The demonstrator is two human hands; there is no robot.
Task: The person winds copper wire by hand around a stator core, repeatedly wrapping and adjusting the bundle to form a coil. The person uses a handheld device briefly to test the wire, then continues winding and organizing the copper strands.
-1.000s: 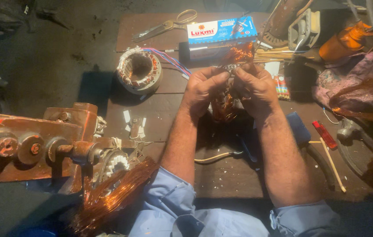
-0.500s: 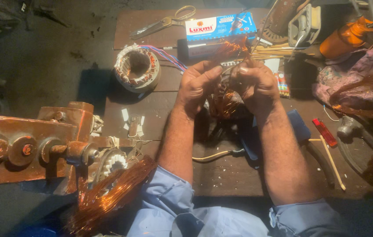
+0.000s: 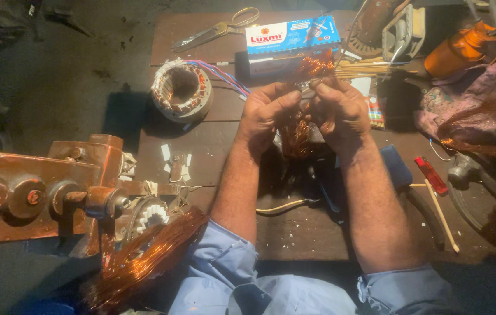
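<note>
copper wire coil (image 3: 295, 131) sits bunched between both hands above the middle of the wooden bench (image 3: 213, 134), a shiny, reddish tangle of fine strands that flares out above the fingertips. the left hand (image 3: 265, 114) curls around its left side, thumb and fingers pinched on the strands; the right hand (image 3: 341, 111) closes on the right side, fingers pressed together at the top of the bundle. both forearms are bare, with pale blue sleeves (image 3: 224, 262) rolled at the elbows.

just left of the hands lies a round stator (image 3: 182, 90), a ribbed metal ring with coloured leads trailing towards the coil. beyond it are scissors (image 3: 218, 28) and a blue and white box (image 3: 293, 35), near the bench's far edge. a rusty winding machine (image 3: 44, 186) crowds the near left corner, loose copper wire (image 3: 143, 256) spilling below it. tools and cloth fill the right side; bare planks show only near the front edge between the arms.
</note>
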